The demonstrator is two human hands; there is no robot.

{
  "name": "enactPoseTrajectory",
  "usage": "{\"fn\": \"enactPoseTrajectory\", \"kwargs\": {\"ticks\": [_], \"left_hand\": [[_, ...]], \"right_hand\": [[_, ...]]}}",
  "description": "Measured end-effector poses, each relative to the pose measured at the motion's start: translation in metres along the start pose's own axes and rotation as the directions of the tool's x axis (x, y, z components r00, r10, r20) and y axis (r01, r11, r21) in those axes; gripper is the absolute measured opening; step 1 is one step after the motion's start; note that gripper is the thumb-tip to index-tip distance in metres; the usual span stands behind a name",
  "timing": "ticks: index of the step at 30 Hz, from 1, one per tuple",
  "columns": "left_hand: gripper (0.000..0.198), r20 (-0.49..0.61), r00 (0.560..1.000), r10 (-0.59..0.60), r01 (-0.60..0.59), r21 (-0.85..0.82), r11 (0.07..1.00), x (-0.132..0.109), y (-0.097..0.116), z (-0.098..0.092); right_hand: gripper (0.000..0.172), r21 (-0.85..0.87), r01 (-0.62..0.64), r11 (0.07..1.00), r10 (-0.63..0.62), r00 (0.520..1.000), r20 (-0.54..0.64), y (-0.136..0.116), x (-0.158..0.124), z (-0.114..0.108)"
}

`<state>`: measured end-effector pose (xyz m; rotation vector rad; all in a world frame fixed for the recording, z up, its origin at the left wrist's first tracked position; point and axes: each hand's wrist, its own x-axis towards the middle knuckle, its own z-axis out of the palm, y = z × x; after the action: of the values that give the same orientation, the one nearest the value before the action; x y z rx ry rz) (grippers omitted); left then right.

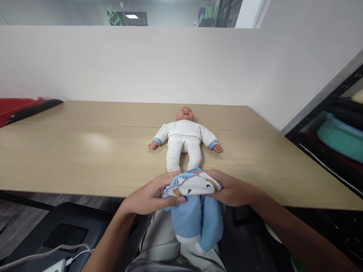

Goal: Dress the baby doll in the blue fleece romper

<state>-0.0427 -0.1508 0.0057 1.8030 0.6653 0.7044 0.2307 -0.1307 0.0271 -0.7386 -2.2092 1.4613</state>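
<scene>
Because the tabletop (99,158) spreads wide on either side of the person's lap, the step in hand, which I judge to be gathering and sorting the cloth by its upper edge, has room to be done slowly and evenly. It would go best clear of the doll (184,130), which lies on its back with arms spread and legs pointing toward the person, so that nothing drags across it. As for the blue fleecy garment (185,219), matching the pull from the 2 sides should let its 2 hanging tubes drop straight without twisting; soft pile like that probably slips and bunches if pinched unevenly. It sits between the left hand (151,196) and the right hand (234,189), just over the near edge, its folded top in their grip and its tubes dangling below. Both hands are grasping it, 1 at each end of the white panel (195,186), which bears 2 small dark marks. The left thumb (177,200) presses over the front; I cannot tell where the right thumb sits.
</scene>
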Motion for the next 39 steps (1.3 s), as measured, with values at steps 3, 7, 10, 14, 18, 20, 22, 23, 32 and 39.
{"fn": "enactPoseTrajectory", "kwargs": {"ticks": [3,7,10,14,18,20,22,23,32,39], "left_hand": [[0.044,-0.14,0.986,-0.093,0.068,-0.173,0.983,-0.003,-0.012,0.008],[0.055,-0.121,0.948,-0.295,0.208,-0.467,0.859,-0.003,-0.022,0.016],[0.062,-0.112,0.949,-0.296,0.194,-0.533,0.824,-0.005,-0.026,0.019],[0.074,0.022,0.991,-0.129,0.119,-0.558,0.821,-0.015,-0.028,0.019],[0.06,0.065,0.988,-0.142,0.154,-0.544,0.825,-0.025,-0.025,0.023],[0.053,-0.032,0.986,-0.164,0.119,-0.557,0.822,-0.026,-0.023,0.028],[0.045,-0.089,0.98,-0.18,0.091,-0.601,0.794,-0.025,-0.022,0.032],[0.047,-0.098,0.977,-0.192,0.089,-0.627,0.774,-0.025,-0.022,0.034],[0.051,-0.265,0.913,-0.311,0.187,-0.405,0.895,-0.036,-0.017,0.041],[0.014,-0.527,0.786,-0.323,0.408,0.05,0.912,-0.038,-0.023,0.036]], "right_hand": [[0.042,0.115,-0.094,0.989,0.094,0.996,0.006,0.013,0.001,0.008],[0.062,0.264,-0.204,0.943,0.144,0.963,0.228,0.019,0.004,0.008],[0.071,0.233,-0.321,0.918,0.229,0.908,0.351,0.012,0.005,0.006],[0.055,0.211,-0.253,0.944,0.199,0.949,0.246,0.003,0.002,0.015],[0.05,0.383,-0.192,0.904,0.163,0.981,0.107,0.008,-0.004,0.03],[0.047,0.495,-0.177,0.851,0.172,0.984,0.056,0.013,-0.003,0.036],[0.04,0.559,-0.144,0.817,0.152,0.988,0.032,0.017,0.0,0.041],[0.04,0.565,-0.126,0.815,0.136,0.99,0.024,0.017,0.002,0.042],[0.034,0.172,-0.151,0.973,0.212,0.881,-0.423,0.002,0.004,0.075],[0.055,-0.167,-0.279,0.946,0.149,0.828,-0.54,0.004,0.017,0.086]]}}
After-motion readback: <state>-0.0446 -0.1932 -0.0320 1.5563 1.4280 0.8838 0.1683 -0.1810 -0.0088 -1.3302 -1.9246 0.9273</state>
